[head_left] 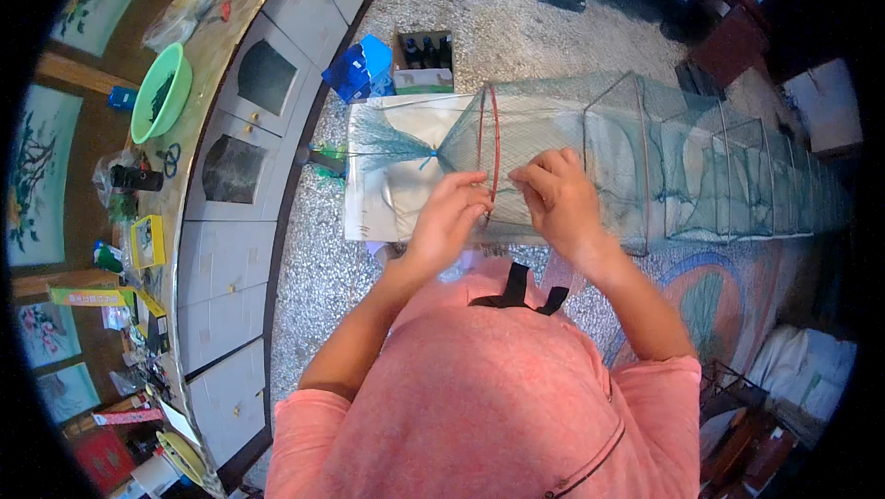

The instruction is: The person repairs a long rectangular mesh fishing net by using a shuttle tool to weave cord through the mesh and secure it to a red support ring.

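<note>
Watching through the head cam from way over here: my left hand (452, 213) has its fingers bent right by the lower part of a red hoop (497, 135), and my right hand (560, 199) is bunched into a fingertip pinch just beside it. Can't tell if either one actually has hold of hoop, mesh or a bit of thread, the contact's too small to see.

The thing in question is a long green net (618, 162), lying across a low white counter (359, 204) in front of the body and trailing off to the right. Looks like the hoop is there to spread the mesh, and a blue tie (429, 158) cinches it left of that, so the end fans out past the knot. Squarish frames (724, 162) seem to do the spreading further along.

Beyond that, a carton of dark bottles (424, 77) and a blue box (355, 70) sit on the floor. On the long cabinet (210, 75) to the left: a green basin (184, 84), a yellow box (147, 241) and a printed yellow-green strip (88, 297). There's lettering on that strip, but too tiny and warped for me to read.
</note>
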A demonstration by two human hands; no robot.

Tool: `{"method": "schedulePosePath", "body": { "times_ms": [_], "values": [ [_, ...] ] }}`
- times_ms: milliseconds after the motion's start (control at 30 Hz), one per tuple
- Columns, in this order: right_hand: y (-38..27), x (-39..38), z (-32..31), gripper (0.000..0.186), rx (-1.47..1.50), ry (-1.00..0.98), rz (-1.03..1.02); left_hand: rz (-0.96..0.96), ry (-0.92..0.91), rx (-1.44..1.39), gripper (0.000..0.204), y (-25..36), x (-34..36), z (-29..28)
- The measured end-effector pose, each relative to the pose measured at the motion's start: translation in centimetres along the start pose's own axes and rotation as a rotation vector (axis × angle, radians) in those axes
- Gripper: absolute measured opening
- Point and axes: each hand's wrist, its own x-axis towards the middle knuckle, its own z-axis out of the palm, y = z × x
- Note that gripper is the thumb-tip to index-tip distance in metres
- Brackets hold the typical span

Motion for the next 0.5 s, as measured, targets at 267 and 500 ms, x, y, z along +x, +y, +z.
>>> {"method": "schedulePosePath", "body": {
  "times_ms": [267, 500],
  "values": [
    [-2.1, 1.8, 3.9, 0.014, 0.205, 0.092, -0.022, -0.124, 0.091, -0.131, 0.006, -2.2, -1.1, 0.6],
    [-1.9, 2.2, 3.4, 0.012, 0.088, -0.023, -0.074, -0.001, -0.032, 0.145, 0.007, 0.5, -2.6, -1.2]
  ]
}}
